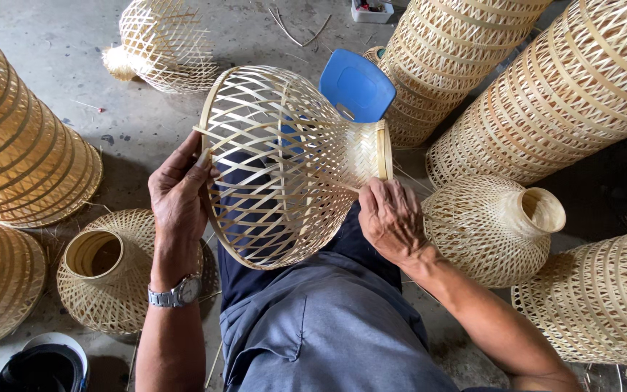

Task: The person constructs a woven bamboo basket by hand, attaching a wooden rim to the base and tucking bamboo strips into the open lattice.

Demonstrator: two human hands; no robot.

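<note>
Stacks of woven bamboo shades (546,94) line the concrete floor's (59,51) edges; a blue plastic stool (358,85) stands mid-floor; a small finished shade (491,229) lies at right.

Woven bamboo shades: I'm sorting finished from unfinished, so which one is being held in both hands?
The open-lattice bamboo shade on the lap, left hand at its wide rim, right hand near its neck. The others sit on the floor untouched.

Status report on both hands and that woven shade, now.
Left hand grips wide rim of woven bamboo shade. Right hand pinches a strip by its narrow neck. Finished shades crowd both sides.
</note>
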